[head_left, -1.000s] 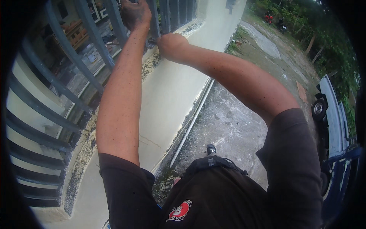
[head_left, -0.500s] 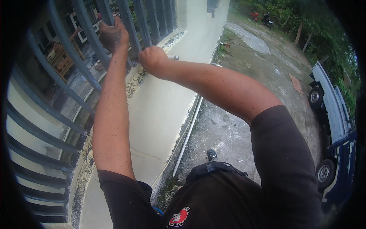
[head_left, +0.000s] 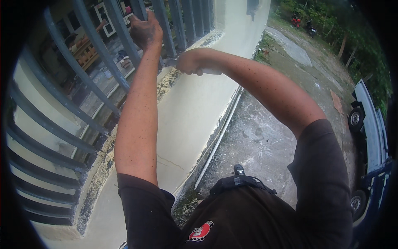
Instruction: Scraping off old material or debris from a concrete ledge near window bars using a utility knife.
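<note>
At the top, my left hand (head_left: 146, 33) is closed around a grey metal fence bar (head_left: 140, 9). Just right of it and lower, my right hand (head_left: 195, 62) is closed on a scraper (head_left: 169, 62). Its flat grey end points left, at the foot of the bars, and most of the handle is hidden in my fist. The tool meets the wall's top ledge (head_left: 168, 83), where the cream paint is patchy and dark beneath.
Below the ledge runs a smooth cream wall (head_left: 178, 124) with a thin crack. A white pipe (head_left: 215, 147) follows its base along the concrete ground (head_left: 265, 153). A truck (head_left: 371, 120) stands at the right. Behind the bars are a wooden bench (head_left: 85, 54) and another person.
The view has shifted, so the scene sits farther right. My right wrist has turned and the fist now tilts downward. My left hand keeps its hold on the bar.
</note>
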Demonstrator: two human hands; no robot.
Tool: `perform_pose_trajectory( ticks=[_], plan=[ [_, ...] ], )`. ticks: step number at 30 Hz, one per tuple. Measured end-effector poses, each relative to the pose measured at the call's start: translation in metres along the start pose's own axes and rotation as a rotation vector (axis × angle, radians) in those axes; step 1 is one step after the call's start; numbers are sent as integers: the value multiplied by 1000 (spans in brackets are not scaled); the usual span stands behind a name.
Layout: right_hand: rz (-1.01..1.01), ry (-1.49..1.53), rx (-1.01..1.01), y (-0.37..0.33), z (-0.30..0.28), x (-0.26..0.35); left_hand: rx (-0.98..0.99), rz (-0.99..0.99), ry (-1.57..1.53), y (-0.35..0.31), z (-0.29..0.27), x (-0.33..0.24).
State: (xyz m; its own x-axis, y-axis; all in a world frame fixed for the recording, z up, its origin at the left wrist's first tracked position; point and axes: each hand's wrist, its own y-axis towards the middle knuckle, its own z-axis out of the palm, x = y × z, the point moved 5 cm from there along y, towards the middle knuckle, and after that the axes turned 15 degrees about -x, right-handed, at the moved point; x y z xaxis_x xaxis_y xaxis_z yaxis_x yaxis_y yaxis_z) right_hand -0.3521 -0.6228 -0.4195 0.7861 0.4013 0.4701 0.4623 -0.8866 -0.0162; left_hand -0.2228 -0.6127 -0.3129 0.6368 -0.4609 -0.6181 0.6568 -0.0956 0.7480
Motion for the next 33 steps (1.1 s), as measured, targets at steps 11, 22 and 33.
perform_pose_trajectory(
  ticks=[11, 22, 33],
  plan=[
    [-33, -17, -83, 6, -7, 8, -60, 84, 69, 3, 0, 2],
    [23, 76, 72, 4, 2, 9, -6, 15, 29, -8, -1, -19],
    [20, 306, 77, -11, -34, -21, -66, 52, 106, -3, -6, -18]
  ],
)
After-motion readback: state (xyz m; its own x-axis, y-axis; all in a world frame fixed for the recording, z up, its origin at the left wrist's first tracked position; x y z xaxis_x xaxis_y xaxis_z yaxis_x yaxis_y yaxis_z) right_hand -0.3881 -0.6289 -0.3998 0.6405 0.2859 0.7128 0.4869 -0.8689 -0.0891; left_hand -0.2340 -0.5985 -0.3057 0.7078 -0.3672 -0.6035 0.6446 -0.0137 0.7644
